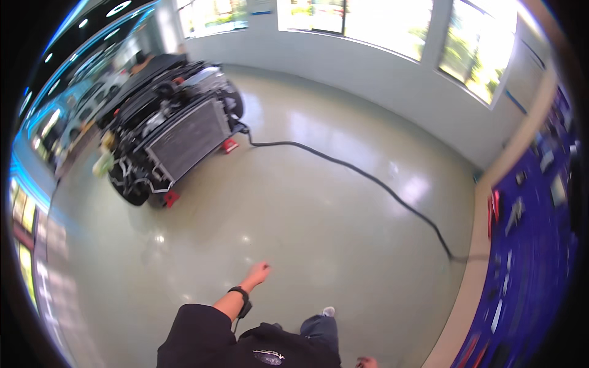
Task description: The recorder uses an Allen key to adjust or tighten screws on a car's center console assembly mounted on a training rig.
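Note:
My left hand (260, 272) is held out in front of my body, above the bare floor, with its fingers curled in. A small dark spot shows at the fingers; whether it is an object or shadow I cannot make out. A black band with a small dark box (244, 305) sits round my left wrist, and a thin cord hangs from it. At the lower edge my right hand (367, 363) shows only in part, low beside my leg, its fingers blurred and cut off. Neither hand touches anything around it.
A car's front end with exposed engine and radiator (191, 138) stands at far left on red stands (229, 146). A black hose (368, 176) crosses the floor toward a blue tool board (521, 264) on the right. Windows (380, 24) line the far wall.

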Action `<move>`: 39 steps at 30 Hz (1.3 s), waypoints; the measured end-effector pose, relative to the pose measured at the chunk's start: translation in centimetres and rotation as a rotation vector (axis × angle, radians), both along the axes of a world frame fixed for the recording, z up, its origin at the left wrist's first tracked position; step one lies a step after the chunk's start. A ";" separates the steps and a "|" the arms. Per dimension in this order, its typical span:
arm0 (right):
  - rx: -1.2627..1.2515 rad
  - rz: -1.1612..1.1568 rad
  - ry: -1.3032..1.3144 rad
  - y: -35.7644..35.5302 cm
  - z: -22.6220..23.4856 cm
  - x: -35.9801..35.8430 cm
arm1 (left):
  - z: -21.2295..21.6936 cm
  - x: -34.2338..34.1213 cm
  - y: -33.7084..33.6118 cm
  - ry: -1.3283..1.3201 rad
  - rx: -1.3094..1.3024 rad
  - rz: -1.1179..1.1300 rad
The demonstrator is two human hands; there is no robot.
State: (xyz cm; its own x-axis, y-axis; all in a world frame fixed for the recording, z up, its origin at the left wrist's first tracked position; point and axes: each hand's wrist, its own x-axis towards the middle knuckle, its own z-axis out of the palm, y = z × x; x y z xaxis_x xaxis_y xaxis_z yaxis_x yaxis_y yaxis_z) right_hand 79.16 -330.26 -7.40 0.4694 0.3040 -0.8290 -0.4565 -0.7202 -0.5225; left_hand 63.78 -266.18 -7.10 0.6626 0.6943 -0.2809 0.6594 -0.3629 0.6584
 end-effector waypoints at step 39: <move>-0.175 0.549 -0.142 97.8 -3.5 103.7 | 0.2 68.6 70.4 -0.007 -0.340 0.563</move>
